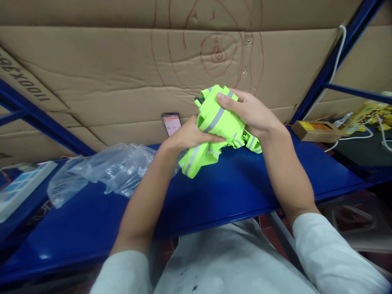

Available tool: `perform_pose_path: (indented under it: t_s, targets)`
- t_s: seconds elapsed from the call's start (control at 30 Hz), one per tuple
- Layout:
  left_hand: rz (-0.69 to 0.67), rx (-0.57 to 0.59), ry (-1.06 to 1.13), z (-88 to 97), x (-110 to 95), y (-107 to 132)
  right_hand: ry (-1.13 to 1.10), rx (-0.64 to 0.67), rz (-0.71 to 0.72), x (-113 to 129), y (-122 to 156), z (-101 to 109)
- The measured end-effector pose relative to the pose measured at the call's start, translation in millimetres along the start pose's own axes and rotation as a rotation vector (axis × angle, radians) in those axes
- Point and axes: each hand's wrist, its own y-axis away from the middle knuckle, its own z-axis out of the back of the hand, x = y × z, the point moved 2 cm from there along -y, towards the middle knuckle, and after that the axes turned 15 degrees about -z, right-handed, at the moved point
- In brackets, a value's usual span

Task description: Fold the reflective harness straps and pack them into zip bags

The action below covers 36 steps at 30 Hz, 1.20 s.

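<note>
A bundled neon-yellow reflective vest (225, 120) with grey reflective stripes is held up above the blue shelf. My left hand (196, 134) grips its lower left side, the thumb lying across the fabric. On the upper right, my right hand (249, 109) pinches the folded cloth, thumb on top and the other fingers hidden behind it. Loose strap ends hang below, and a dark buckle-like piece shows at the right. Behind my left hand a phone (173, 123) with a lit screen leans against the cardboard.
Clear plastic bags (113, 167) lie on the blue shelf (214, 192) at the left, near a white power strip (24, 188). At the right are a small cardboard box (317, 131), a yellow packet (364, 116) and white cables. A cardboard sheet (107, 61) with red rings stands behind.
</note>
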Motion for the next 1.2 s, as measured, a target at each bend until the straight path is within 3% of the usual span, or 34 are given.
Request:
perform_pose_path:
  t_s: [0.07, 0.13, 0.27, 0.33, 0.43, 0.53, 0.7, 0.83, 0.97, 1.1, 1.2]
  targets:
    - [-0.023, -0.053, -0.002, 1.8, -10, 2, -0.031, 0.034, 0.016, 1, -1, -7]
    - [-0.042, -0.085, 0.005, 3.8, -18, 4, -0.009, -0.024, 0.064, 0, -4, -13]
    - [-0.055, -0.106, 0.007, 6.9, -25, 4, 0.315, -0.431, 0.297, 5, -1, -12]
    - [-0.05, -0.116, 0.019, 7.2, -23, 3, 0.537, -0.523, 0.383, 10, 6, -11]
    - [-0.049, -0.125, 0.036, 7.0, -23, 1, 0.806, -0.467, 0.452, 15, 16, -13]
    - [-0.081, -0.125, 0.012, 7.4, -27, 0, 0.933, -0.361, 0.473, 12, 17, -18]
    - [-0.029, -0.154, 0.066, 4.1, -21, -3, 0.847, -0.38, 0.433, -2, 2, -21]
    - [0.156, -0.179, 0.353, -6.2, -5, -5, 0.83, -0.467, 0.413, -5, -7, -15]
    - [0.378, -0.11, 0.534, -19.3, 2, -5, 0.791, -0.544, 0.391, -2, -5, -8]
    - [0.355, -0.064, 0.491, -20.9, -3, -3, 0.688, -0.565, 0.398, 0, -4, 0]
    - [0.322, -0.019, 0.358, -11.6, -7, 0, 0.625, -0.504, 0.366, -1, -8, 7]
